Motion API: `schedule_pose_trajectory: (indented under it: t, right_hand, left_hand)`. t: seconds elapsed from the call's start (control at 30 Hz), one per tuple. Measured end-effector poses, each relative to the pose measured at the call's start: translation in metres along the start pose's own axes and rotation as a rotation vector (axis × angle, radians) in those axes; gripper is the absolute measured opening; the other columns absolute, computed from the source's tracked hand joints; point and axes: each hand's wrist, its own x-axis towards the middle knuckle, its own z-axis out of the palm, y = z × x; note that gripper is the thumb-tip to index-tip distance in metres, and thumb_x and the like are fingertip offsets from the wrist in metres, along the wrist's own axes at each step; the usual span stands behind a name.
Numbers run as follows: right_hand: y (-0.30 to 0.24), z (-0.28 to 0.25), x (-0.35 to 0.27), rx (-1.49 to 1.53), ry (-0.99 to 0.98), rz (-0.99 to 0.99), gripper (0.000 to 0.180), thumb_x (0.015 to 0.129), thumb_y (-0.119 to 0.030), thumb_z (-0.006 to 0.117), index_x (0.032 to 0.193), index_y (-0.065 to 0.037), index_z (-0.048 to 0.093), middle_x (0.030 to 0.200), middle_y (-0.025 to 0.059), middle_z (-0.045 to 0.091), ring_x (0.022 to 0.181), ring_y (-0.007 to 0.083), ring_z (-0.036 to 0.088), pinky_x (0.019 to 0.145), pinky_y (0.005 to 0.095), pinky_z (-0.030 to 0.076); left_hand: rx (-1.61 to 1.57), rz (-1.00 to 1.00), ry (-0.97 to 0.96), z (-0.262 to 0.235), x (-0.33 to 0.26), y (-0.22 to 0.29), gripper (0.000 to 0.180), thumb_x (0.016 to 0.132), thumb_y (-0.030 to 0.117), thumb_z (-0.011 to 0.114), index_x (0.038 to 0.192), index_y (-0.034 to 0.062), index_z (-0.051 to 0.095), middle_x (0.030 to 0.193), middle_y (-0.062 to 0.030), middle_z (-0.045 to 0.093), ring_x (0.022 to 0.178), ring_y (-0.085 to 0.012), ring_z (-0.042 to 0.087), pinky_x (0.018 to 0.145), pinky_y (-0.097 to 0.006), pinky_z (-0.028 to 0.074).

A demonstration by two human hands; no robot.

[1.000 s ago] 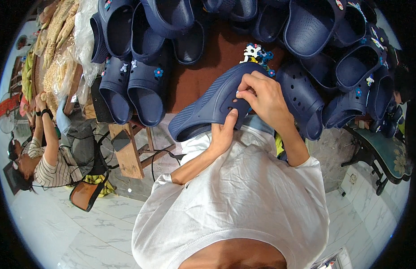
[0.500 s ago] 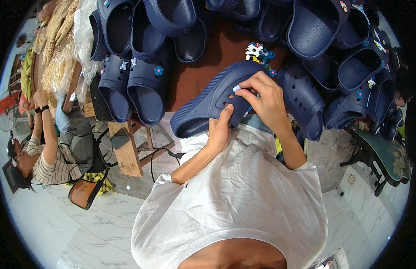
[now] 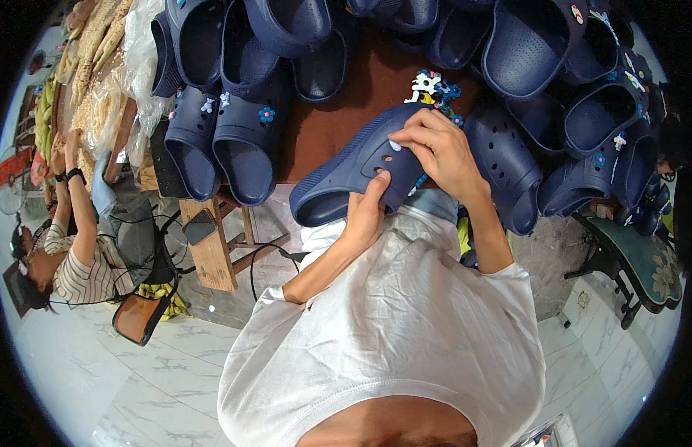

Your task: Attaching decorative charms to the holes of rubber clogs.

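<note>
A navy foam clog [image 3: 353,171] with round holes in its top is held over the near edge of a brown table [image 3: 327,127]. My left hand [image 3: 367,212] grips it from below, thumb on the upper. My right hand [image 3: 435,149] rests on top of the clog, fingertips pressing a small pale charm at one of the holes. A little heap of colourful shoe charms [image 3: 434,89] lies on the table just beyond my right hand.
Several more navy clogs cover the table, a pair with charms [image 3: 226,141] at left and a pile [image 3: 584,112] at right. Another person [image 3: 70,238] in a striped shirt sits at far left. A wooden stool [image 3: 212,246] stands below the table; a green chair [image 3: 644,261] is at right.
The clog has shifted slightly toward me and tilted; my right fingers have moved on its top, now pressing at a hole. The person at left has raised an arm.
</note>
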Motion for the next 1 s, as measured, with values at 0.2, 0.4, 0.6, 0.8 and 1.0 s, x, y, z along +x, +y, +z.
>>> schedule_pose_trajectory:
  t: [0.2,0.4,0.6,0.8,1.0]
  right_hand:
    - [-0.009,0.0,-0.005,0.015,0.064,0.024,0.014,0.079,-0.009,0.07,0.091,-0.002,0.068,0.091,0.0092,0.061,0.089,0.0282,0.06,0.079,0.0375,0.048]
    - [-0.001,0.0,-0.003,0.034,0.01,0.034,0.015,0.079,-0.011,0.071,0.091,-0.002,0.07,0.09,0.0083,0.061,0.089,0.0275,0.06,0.08,0.0373,0.048]
    - [0.003,0.009,0.0,0.015,-0.034,0.02,0.014,0.082,-0.011,0.068,0.093,-0.004,0.072,0.091,0.008,0.061,0.091,0.0269,0.06,0.082,0.0374,0.047]
    - [0.002,0.014,-0.001,-0.041,-0.025,0.0,0.015,0.083,-0.009,0.066,0.097,-0.005,0.071,0.097,0.0091,0.06,0.092,0.0288,0.059,0.086,0.0379,0.045]
    - [-0.002,0.008,-0.016,-0.025,0.203,-0.065,0.017,0.086,-0.003,0.062,0.101,-0.005,0.069,0.097,0.0112,0.062,0.091,0.0306,0.061,0.084,0.0381,0.048]
  left_hand:
    - [-0.047,-0.018,-0.012,-0.004,0.001,0.0,0.039,0.092,0.013,0.055,0.128,0.0023,0.045,0.121,-0.0067,0.055,0.113,-0.0195,0.055,0.097,-0.039,0.046]
    - [-0.038,-0.035,0.001,-0.002,0.002,-0.001,0.04,0.092,0.013,0.056,0.129,0.0018,0.045,0.121,-0.0078,0.055,0.112,-0.0204,0.056,0.098,-0.039,0.047]
    - [-0.111,-0.058,0.015,-0.009,0.004,-0.004,0.041,0.093,0.014,0.054,0.13,0.0001,0.043,0.124,-0.0096,0.055,0.113,-0.0215,0.057,0.097,-0.04,0.047]
    - [-0.172,-0.099,0.019,-0.012,0.007,-0.005,0.044,0.092,0.017,0.054,0.13,-0.0024,0.042,0.125,-0.0123,0.055,0.115,-0.0239,0.056,0.1,-0.042,0.046]
    - [-0.28,-0.11,-0.005,-0.012,0.005,0.02,0.047,0.091,0.016,0.053,0.132,-0.0034,0.042,0.131,-0.0159,0.053,0.122,-0.027,0.053,0.106,-0.043,0.041]
